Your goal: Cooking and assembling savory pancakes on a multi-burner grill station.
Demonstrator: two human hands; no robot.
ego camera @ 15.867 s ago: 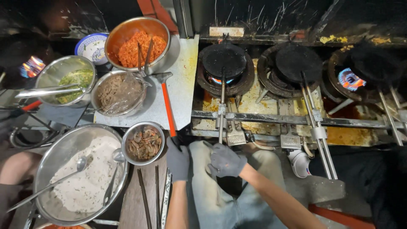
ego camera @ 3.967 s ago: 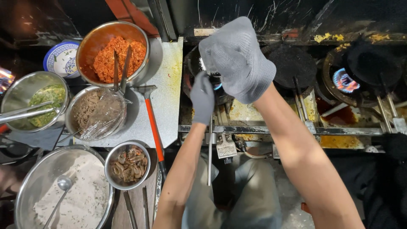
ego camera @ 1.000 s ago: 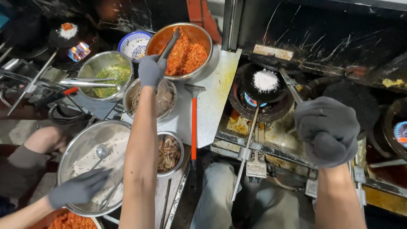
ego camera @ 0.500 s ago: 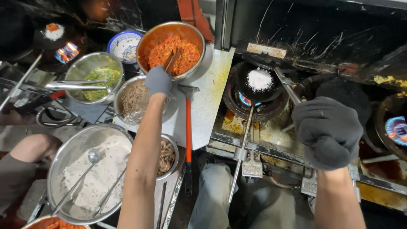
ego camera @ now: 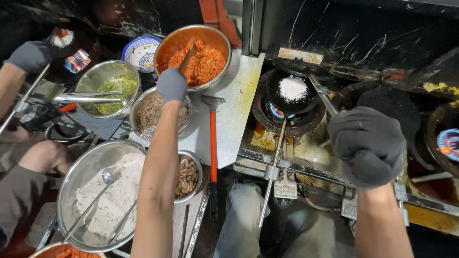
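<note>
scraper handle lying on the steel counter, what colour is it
Red-orange, with a bare metal blade end; the scraper handle shows clearly in the head view, between the bowls and the burners.

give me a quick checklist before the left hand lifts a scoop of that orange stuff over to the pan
1. Left hand on the utensil in the orange mix bowl: ok, gloved and gripping.
2. Scoop loaded: cannot tell, the tip is buried in the mix.
3. Small black pan seated on its burner: ok, white grains in it, flame beneath.
4. Right hand steadying a pan handle: cannot tell, the fist hides what it grips.
5. Path across the steel counter: ok, only the red-handled scraper lies there.
6. Other person's gloved hand: ok, far left.
</note>
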